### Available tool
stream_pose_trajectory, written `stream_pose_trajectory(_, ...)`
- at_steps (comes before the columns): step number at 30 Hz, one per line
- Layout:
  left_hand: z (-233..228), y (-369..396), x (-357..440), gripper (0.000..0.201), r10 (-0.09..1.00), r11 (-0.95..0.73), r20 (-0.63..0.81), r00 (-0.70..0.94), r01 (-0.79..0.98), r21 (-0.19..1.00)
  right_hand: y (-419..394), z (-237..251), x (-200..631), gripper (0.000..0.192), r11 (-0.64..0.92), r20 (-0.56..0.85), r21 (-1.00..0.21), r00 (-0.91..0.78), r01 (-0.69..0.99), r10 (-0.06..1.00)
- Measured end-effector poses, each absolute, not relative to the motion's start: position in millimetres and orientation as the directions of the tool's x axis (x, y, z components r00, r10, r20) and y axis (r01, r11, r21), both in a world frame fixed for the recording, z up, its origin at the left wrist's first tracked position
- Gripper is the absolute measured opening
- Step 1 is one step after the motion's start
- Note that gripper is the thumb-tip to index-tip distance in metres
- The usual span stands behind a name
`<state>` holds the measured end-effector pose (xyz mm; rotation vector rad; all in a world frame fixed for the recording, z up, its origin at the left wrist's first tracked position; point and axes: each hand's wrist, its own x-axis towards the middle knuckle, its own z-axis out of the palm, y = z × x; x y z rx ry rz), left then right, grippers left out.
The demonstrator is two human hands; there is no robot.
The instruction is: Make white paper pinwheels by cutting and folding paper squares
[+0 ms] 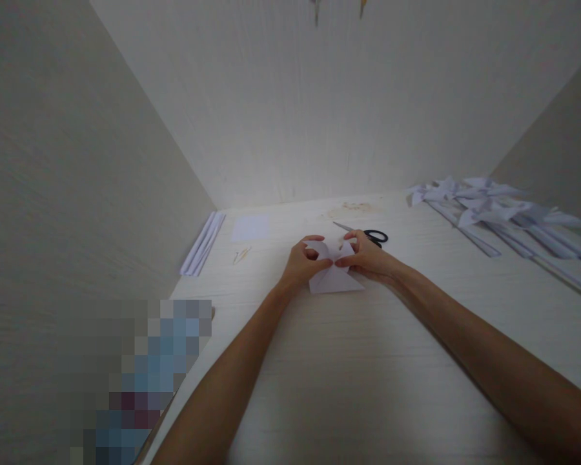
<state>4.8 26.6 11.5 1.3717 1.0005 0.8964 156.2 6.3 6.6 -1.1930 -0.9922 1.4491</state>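
A white paper pinwheel [334, 283], partly folded, rests on the pale table in front of me. My left hand [304, 263] grips its left side, thumb pressed near the centre and fingers behind the upper left flap. From the other side my right hand [363, 255] pinches the paper, its thumb close to the left thumb. The corners appear bent in toward the middle, though the fingers hide part of them. Just behind my right hand lie scissors [376, 236] with black handles, their blades pointing left.
Several finished paper pinwheels [489, 210] on rolled paper sticks lie at the right. Rolled white paper sticks [203, 244] sit at the left edge, near a flat paper square [250, 228] and small thin sticks [243, 255]. Light-coloured scraps [356, 208] lie by the back wall.
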Motion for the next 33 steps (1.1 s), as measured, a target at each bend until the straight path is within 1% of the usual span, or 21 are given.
stream_pose_trajectory(5,8.8,27.5,3.3,0.054,0.931,0.036,-0.044,0.361,0.027,0.999,6.0,7.5,156.3,0.058,-0.179,-0.173,-0.972,-0.051,-0.155,0.984)
stream_pose_trajectory(10,9.1,27.3,3.0,0.056,0.932,0.049,-0.060,0.358,0.039,0.998,4.6,7.7,156.2,0.059,-0.182,-0.178,-0.970,-0.038,-0.164,0.983)
stream_pose_trajectory(12,8.2,27.4,3.8,0.057,0.938,0.048,-0.058,0.341,0.038,0.998,5.4,5.3,155.2,0.060,-0.176,-0.172,-0.969,-0.040,-0.173,0.984)
stream_pose_trajectory(14,6.2,28.0,4.9,0.057,0.957,0.041,-0.044,0.285,0.018,0.999,7.6,1.6,153.8,0.061,-0.141,-0.140,-0.975,-0.017,-0.173,0.990)
stream_pose_trajectory(15,5.0,28.5,5.5,0.056,0.970,0.034,-0.033,0.240,-0.001,0.999,9.0,-0.4,153.2,0.061,-0.094,-0.098,-0.980,0.017,-0.174,0.995)
stream_pose_trajectory(17,2.5,30.0,6.4,0.055,0.992,0.013,-0.006,0.130,-0.057,0.998,11.2,-3.4,152.7,0.057,0.074,0.052,-0.985,0.144,-0.157,0.988)
stream_pose_trajectory(19,0.7,32.1,6.9,0.054,1.000,-0.002,0.006,0.029,-0.132,0.991,10.9,-4.4,152.8,0.044,0.266,0.239,-0.962,0.299,-0.054,0.924)
stream_pose_trajectory(20,0.1,33.2,7.0,0.053,1.000,-0.007,0.005,-0.011,-0.171,0.985,9.3,-4.1,152.8,0.036,0.338,0.332,-0.940,0.352,0.045,0.875)
stream_pose_trajectory(21,-0.1,34.3,7.0,0.052,0.999,-0.011,0.002,-0.045,-0.207,0.978,6.9,-3.6,152.6,0.027,0.384,0.420,-0.907,0.369,0.170,0.829)
stream_pose_trajectory(22,-0.1,35.3,7.0,0.051,0.997,-0.016,-0.002,-0.076,-0.239,0.971,3.8,-3.0,151.9,0.018,0.416,0.507,-0.856,0.342,0.307,0.791)
stream_pose_trajectory(23,0.1,36.1,7.0,0.049,0.995,-0.021,-0.006,-0.102,-0.267,0.964,0.3,-2.5,150.7,0.011,0.446,0.588,-0.779,0.265,0.442,0.764)
stream_pose_trajectory(24,0.5,36.7,7.0,0.048,0.993,-0.027,-0.009,-0.121,-0.290,0.957,-3.2,-2.2,149.1,0.006,0.484,0.651,-0.674,0.139,0.559,0.746)
stream_pose_trajectory(25,1.1,37.1,7.0,0.046,0.991,-0.031,-0.012,-0.135,-0.311,0.950,-6.4,-2.3,147.1,0.005,0.536,0.689,-0.554,-0.011,0.637,0.725)
stream_pose_trajectory(27,2.4,37.1,6.9,0.042,0.989,-0.033,-0.018,-0.145,-0.348,0.937,-10.8,-3.3,142.9,0.015,0.640,0.684,-0.321,-0.296,0.699,0.667)
stream_pose_trajectory(28,2.9,36.7,6.9,0.041,0.989,-0.033,-0.021,-0.145,-0.364,0.931,-12.0,-4.0,141.1,0.019,0.673,0.668,-0.223,-0.393,0.705,0.632)
stream_pose_trajectory(29,3.4,36.2,6.9,0.040,0.990,-0.032,-0.023,-0.141,-0.376,0.926,-12.5,-4.5,140.0,0.022,0.686,0.655,-0.144,-0.451,0.713,0.606)
stream_pose_trajectory(31,3.6,34.8,7.1,0.040,0.992,-0.031,-0.021,-0.127,-0.392,0.920,-12.3,-4.9,139.4,0.022,0.659,0.668,-0.050,-0.465,0.751,0.581)
stream_pose_trajectory(33,3.0,33.1,7.6,0.043,0.994,-0.028,-0.017,-0.108,-0.396,0.918,-11.9,-4.4,140.6,0.021,0.618,0.700,-0.035,-0.422,0.785,0.576)
